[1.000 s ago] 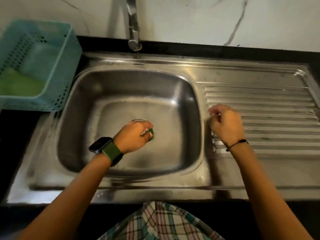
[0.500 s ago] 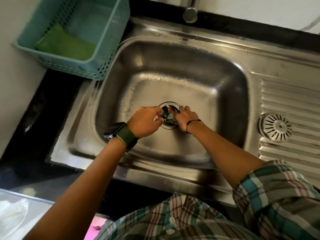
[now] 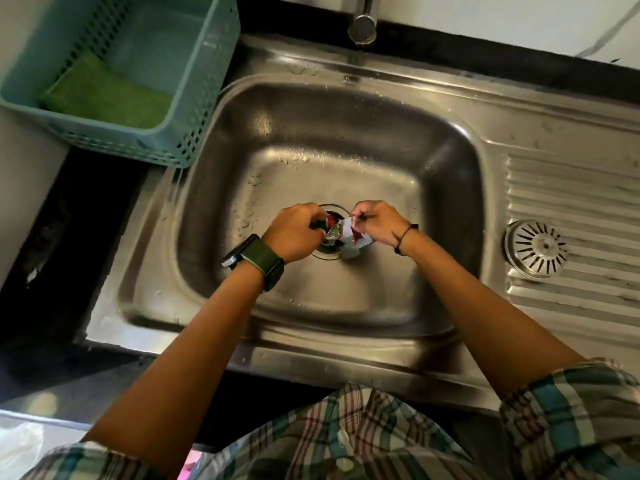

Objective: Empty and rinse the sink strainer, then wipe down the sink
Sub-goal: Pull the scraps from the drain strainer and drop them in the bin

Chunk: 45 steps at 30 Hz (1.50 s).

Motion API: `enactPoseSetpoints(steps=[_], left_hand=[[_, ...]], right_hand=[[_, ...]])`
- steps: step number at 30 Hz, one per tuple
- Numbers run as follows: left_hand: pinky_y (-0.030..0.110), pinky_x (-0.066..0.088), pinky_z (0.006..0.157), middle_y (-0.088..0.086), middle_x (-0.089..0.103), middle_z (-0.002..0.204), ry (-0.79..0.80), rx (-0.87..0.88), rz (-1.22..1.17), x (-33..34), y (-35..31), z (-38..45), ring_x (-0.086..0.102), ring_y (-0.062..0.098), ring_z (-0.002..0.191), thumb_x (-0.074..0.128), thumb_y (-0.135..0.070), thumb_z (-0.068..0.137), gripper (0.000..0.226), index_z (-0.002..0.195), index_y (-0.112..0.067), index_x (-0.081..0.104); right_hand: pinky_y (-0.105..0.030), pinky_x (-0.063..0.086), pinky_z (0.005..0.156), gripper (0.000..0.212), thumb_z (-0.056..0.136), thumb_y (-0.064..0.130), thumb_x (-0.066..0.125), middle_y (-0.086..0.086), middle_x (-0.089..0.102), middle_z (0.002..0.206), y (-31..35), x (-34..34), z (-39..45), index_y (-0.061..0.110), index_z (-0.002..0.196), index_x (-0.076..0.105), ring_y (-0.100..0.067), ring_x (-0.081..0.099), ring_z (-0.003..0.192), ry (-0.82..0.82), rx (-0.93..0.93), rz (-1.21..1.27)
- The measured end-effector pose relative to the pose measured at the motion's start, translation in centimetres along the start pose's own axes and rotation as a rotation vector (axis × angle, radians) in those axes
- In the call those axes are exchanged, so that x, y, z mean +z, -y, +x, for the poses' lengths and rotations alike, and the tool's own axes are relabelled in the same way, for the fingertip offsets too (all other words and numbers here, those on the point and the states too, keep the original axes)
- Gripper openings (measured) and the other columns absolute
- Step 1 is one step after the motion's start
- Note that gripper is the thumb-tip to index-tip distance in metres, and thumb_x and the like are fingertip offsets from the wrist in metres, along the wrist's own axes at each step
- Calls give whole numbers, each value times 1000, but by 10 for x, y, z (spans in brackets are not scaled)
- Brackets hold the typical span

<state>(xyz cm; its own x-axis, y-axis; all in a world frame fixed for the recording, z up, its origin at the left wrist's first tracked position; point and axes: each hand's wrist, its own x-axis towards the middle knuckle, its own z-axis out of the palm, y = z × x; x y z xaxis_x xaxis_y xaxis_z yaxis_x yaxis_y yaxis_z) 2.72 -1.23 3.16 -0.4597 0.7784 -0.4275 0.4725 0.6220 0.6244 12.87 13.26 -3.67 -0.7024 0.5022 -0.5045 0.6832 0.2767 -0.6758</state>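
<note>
Both hands meet over the drain (image 3: pixel 329 252), the left hand (image 3: pixel 294 233) and right hand (image 3: pixel 375 225) each pinching crumpled wrapper scraps (image 3: pixel 346 235) with curled fingers, while the strainer (image 3: pixel 536 249) lies well off beyond the right hand's fingers, on the draining board (image 3: pixel 571 188).

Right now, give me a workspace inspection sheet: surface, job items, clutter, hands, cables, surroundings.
Surface: steel sink, water droplets in the basin.
Job's things: strainer lies on the ribbed drainboard; drain opening uncovered, with scraps in it.
Clutter: wrapper scraps, red, white and green, at the drain.
Hands: left hand and right hand each pinch scraps with their fingers.
Cables: nothing seen.
Surroundings: teal basket holding a green sponge; faucet not running.
</note>
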Motion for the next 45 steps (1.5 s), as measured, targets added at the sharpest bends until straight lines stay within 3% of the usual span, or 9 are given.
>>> enactPoseSetpoints(steps=[3, 7, 10, 14, 20, 30, 35, 40, 45], left_hand=[[29, 40, 89, 11, 51, 133, 71, -119, -214, 6, -1, 11, 49, 26, 119, 58, -11, 85, 49, 132, -12, 42], [32, 50, 74, 13, 60, 107, 152, -220, -464, 12, -5, 22, 58, 26, 96, 56, -8, 85, 29, 114, -7, 55], [33, 46, 71, 11, 59, 82, 67, -229, -416, 10, 2, 28, 54, 25, 79, 57, -7, 83, 6, 79, -9, 60], [35, 47, 72, 12, 57, 81, -17, -271, -291, -3, 19, 34, 54, 24, 78, 57, -7, 81, 3, 79, -8, 59], [26, 39, 57, 11, 52, 78, -71, -323, -288, -10, 40, 37, 49, 20, 68, 56, -19, 85, 20, 67, -11, 53], [23, 35, 51, 3, 47, 66, -74, -381, -298, -14, 51, 39, 48, 19, 72, 56, -22, 87, 27, 62, -16, 46], [21, 36, 51, 4, 50, 71, -75, -390, -282, -13, 51, 45, 49, 16, 66, 56, -22, 86, 24, 64, -17, 48], [26, 41, 60, 3, 51, 72, -67, -431, -246, -7, 46, 51, 51, 19, 70, 57, -24, 86, 17, 75, -12, 53], [24, 39, 53, 2, 48, 62, -72, -436, -308, 3, 40, 52, 48, 19, 61, 57, -14, 81, 22, 60, -14, 50]], right_hand=[[-26, 52, 59, 19, 88, -5, 48, -9, 57, 76, 15, -11, -18, 9, 80, 57, -17, 58, 69, 177, 7, 397], [-33, 50, 65, 9, 88, -3, 52, -11, 58, 76, 33, -6, -20, 0, 94, 59, -22, 57, 71, 147, -95, 392], [-25, 51, 60, 9, 87, 3, 58, -5, 58, 75, 40, 0, -11, 2, 95, 61, -14, 57, 67, 70, -129, 388], [-31, 53, 58, 8, 89, 10, 56, -11, 59, 84, 31, 15, 8, 14, 83, 59, -16, 59, 64, -22, 26, 598], [-39, 49, 84, 26, 89, 18, 52, -21, 63, 113, 8, 50, 37, 5, 110, 59, -38, 58, 104, -35, 75, -485], [-43, 47, 89, 50, 90, 16, 49, -17, 51, 129, -13, 81, 44, 10, 138, 35, -36, 48, 118, 31, -65, -907], [-42, 49, 86, 48, 90, 19, 48, -18, 54, 126, -20, 71, 45, 19, 137, 39, -38, 51, 113, -6, -80, -684], [-30, 45, 79, 22, 85, 20, 60, -18, 56, 105, -5, 43, 41, 3, 94, 68, -34, 55, 97, -116, -21, -370], [-18, 54, 53, 24, 84, 5, 61, -11, 60, 72, 38, 24, 13, 16, 64, 53, -17, 59, 57, -126, -82, 254]])
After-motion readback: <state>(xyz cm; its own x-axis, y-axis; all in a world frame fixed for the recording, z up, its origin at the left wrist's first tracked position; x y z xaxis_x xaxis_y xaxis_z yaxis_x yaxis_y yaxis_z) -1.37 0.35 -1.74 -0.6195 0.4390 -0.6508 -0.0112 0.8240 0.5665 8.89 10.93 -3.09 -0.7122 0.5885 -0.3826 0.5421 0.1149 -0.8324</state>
